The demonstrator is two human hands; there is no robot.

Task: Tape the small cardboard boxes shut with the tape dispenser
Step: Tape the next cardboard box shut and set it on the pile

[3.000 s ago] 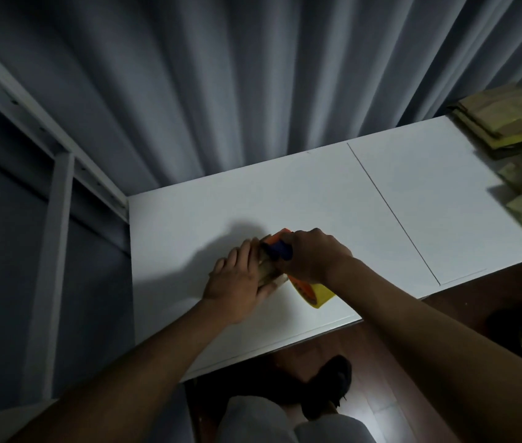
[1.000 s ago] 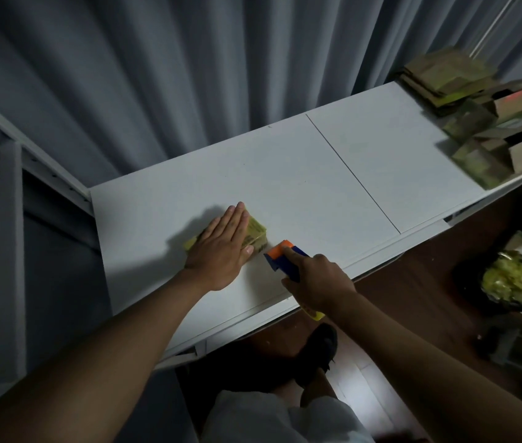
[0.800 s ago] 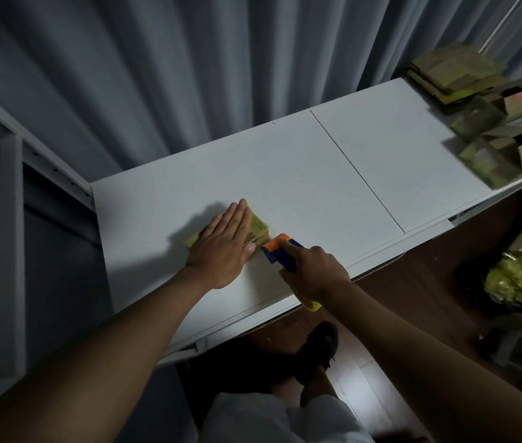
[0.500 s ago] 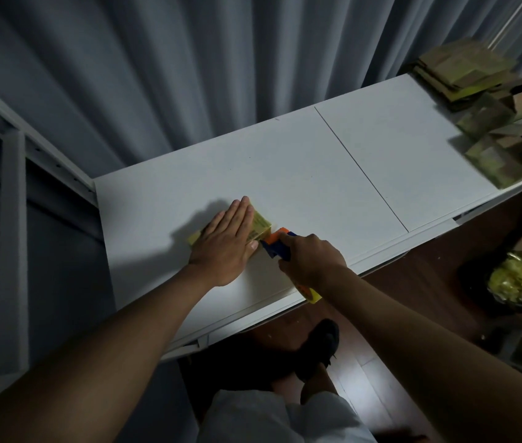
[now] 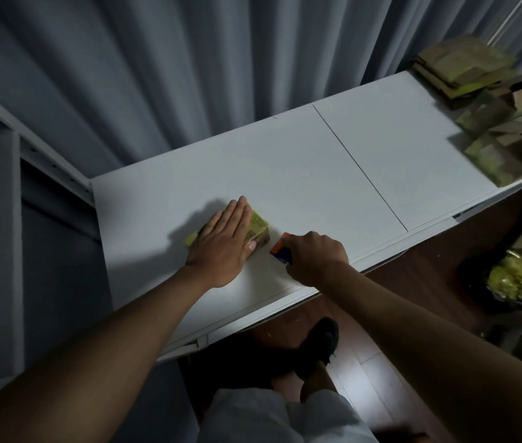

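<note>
Head view: tape dispenser [image 5: 281, 250] mostly under right hand [image 5: 315, 262]

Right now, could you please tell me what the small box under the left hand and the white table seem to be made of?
The small yellowish-brown box looks like matte printed cardboard, with creased edges and dull faces. The white table seems a smooth laminated board, judging by its even, faintly sheened surface and a thin seam between panels; its core cannot be told.
</note>
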